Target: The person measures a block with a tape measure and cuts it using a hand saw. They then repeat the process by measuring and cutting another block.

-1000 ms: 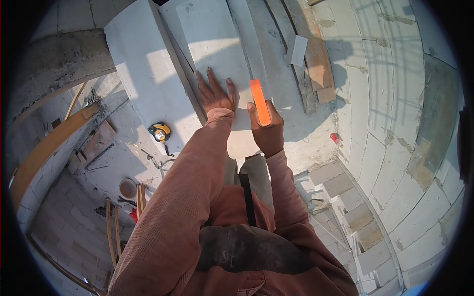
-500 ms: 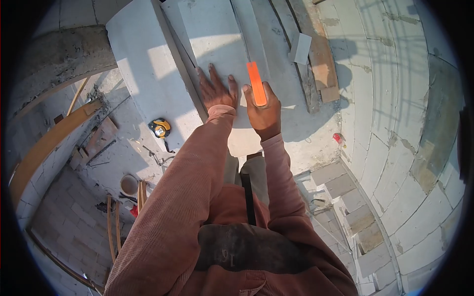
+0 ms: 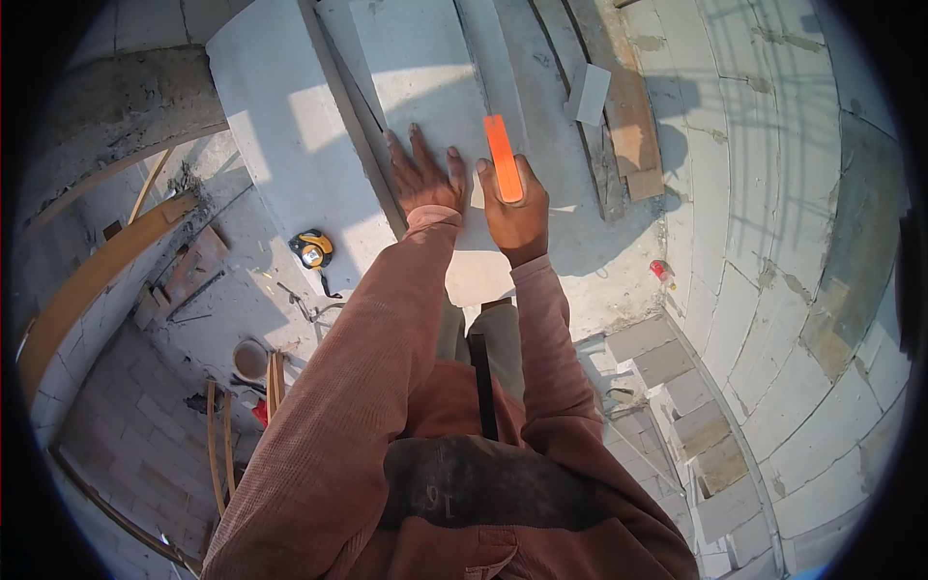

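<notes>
My right hand [image 3: 515, 215] is wrapped round the orange handle [image 3: 503, 159] of what looks like a handsaw. Its blade seems to run away from me as a thin dark line, viewed edge-on. Beneath it lies a pale grey slab or block [image 3: 416, 92], partly sunlit. My left hand [image 3: 425, 182] rests flat on that slab with spread fingers, just left of the handle. Left of it a second long pale block [image 3: 290, 106] lies at an angle. A yellow-and-black tape measure [image 3: 311, 249] sits on the dusty surface by my left forearm.
Wooden planks [image 3: 633, 126] and a small white offcut [image 3: 588, 95] lie to the right. A pale block wall [image 3: 744, 193] curves along that side, with a small red object [image 3: 661, 272] near its foot. At lower left are a round bucket [image 3: 250, 360] and timber strips [image 3: 220, 445].
My right hand and the orange handle have shifted very slightly, with the handle's tip a little farther from me. My left hand stays in place on the slab.
</notes>
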Tool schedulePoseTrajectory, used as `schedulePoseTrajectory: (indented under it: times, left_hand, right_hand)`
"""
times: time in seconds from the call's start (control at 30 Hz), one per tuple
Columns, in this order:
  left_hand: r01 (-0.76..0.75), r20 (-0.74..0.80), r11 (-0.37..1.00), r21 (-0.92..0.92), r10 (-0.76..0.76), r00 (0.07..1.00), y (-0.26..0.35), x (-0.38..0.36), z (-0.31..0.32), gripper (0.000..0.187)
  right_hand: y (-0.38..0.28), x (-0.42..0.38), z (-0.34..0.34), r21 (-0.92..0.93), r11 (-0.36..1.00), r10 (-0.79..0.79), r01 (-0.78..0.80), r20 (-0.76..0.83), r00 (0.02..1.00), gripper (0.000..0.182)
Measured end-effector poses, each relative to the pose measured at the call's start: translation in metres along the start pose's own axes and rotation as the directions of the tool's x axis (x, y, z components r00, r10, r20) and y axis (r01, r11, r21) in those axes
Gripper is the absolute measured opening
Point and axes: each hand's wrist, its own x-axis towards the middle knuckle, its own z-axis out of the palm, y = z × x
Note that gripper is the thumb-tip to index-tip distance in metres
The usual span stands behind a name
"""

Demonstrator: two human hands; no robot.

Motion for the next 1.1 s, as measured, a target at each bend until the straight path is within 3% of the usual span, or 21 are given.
schedulePoseTrajectory:
  times: [0.07, 0.13, 0.2, 0.27, 0.37, 0.43, 0.53, 0.6, 0.67, 0.7, 0.83, 0.9, 1.0, 1.1]
  left_hand:
    - [0.016, 0.009, 1.0, -0.014, -0.016, 1.0, -0.001, 0.007, -0.001, 0.074]
    - [-0.005, -0.021, 1.0, 0.003, 0.005, 1.0, -0.003, 0.003, 0.001, 0.073]
    - [-0.004, -0.016, 1.0, -0.005, 0.004, 1.0, -0.005, 0.004, 0.0, 0.073]
    - [0.021, 0.021, 0.999, -0.038, -0.021, 1.0, -0.001, 0.006, -0.003, 0.073]
    - [-0.013, -0.021, 0.999, 0.036, 0.014, 1.0, -0.003, 0.005, 0.002, 0.074]
    - [0.0, 0.007, 1.0, 0.028, 0.0, 1.0, 0.001, 0.013, -0.003, 0.074]
    - [-0.014, -0.019, 0.999, 0.033, 0.015, 1.0, 0.001, 0.004, 0.003, 0.074]
    - [-0.028, -0.038, 0.999, 0.032, 0.029, 0.999, -0.007, 0.007, 0.006, 0.074]
    - [-0.028, -0.039, 0.998, 0.062, 0.03, 0.999, -0.003, 0.001, 0.003, 0.074]
    - [-0.028, -0.043, 0.997, 0.075, 0.031, 0.999, -0.003, 0.005, 0.002, 0.073]
    - [-0.019, -0.033, 0.999, 0.048, 0.02, 0.999, -0.001, 0.003, -0.001, 0.072]
    - [-0.043, -0.077, 0.999, 0.017, 0.044, 0.996, -0.003, 0.006, 0.003, 0.072]
    - [-0.057, -0.082, 0.998, 0.008, 0.057, 0.995, -0.007, 0.004, 0.005, 0.072]
    - [-0.026, -0.036, 0.999, 0.022, 0.027, 0.999, -0.004, 0.006, 0.002, 0.071]
  right_hand:
    - [0.0, -0.049, -0.022, -0.04, 0.975, 0.22, -0.219, 0.035, 0.975, 0.024]
    - [0.017, -0.113, -0.044, -0.107, 0.985, 0.14, -0.138, 0.017, 0.99, 0.023]
    - [0.009, -0.142, -0.06, -0.129, 0.98, 0.158, -0.154, 0.02, 0.987, 0.022]
    - [0.012, -0.118, -0.052, -0.129, 0.984, 0.13, -0.124, 0.043, 0.991, 0.022]
    - [0.008, -0.016, -0.018, -0.074, 0.997, 0.009, -0.004, 0.067, 0.998, 0.025]
    - [0.0, 0.008, -0.006, -0.003, 1.0, 0.019, -0.018, 0.014, 1.0, 0.027]
    - [0.006, -0.015, -0.007, -0.044, 0.999, -0.024, 0.024, 0.003, 1.0, 0.028]
    - [0.02, -0.058, -0.02, 0.015, 0.998, 0.064, -0.064, -0.003, 0.998, 0.026]
    - [0.035, -0.114, -0.04, -0.108, 0.972, 0.209, -0.207, 0.005, 0.978, 0.024]
    - [0.041, -0.141, -0.052, -0.089, 0.99, 0.109, -0.111, -0.026, 0.994, 0.024]
    - [0.028, -0.073, -0.029, -0.088, 0.99, 0.114, -0.11, 0.033, 0.993, 0.023]
    - [0.004, -0.02, -0.01, 0.003, 1.0, -0.016, 0.016, 0.016, 1.0, 0.025]
    - [0.01, -0.023, -0.008, 0.015, 0.999, -0.03, 0.03, -0.015, 0.999, 0.026]
    - [0.019, -0.06, -0.023, -0.017, 0.986, 0.165, -0.165, 0.024, 0.986, 0.025]
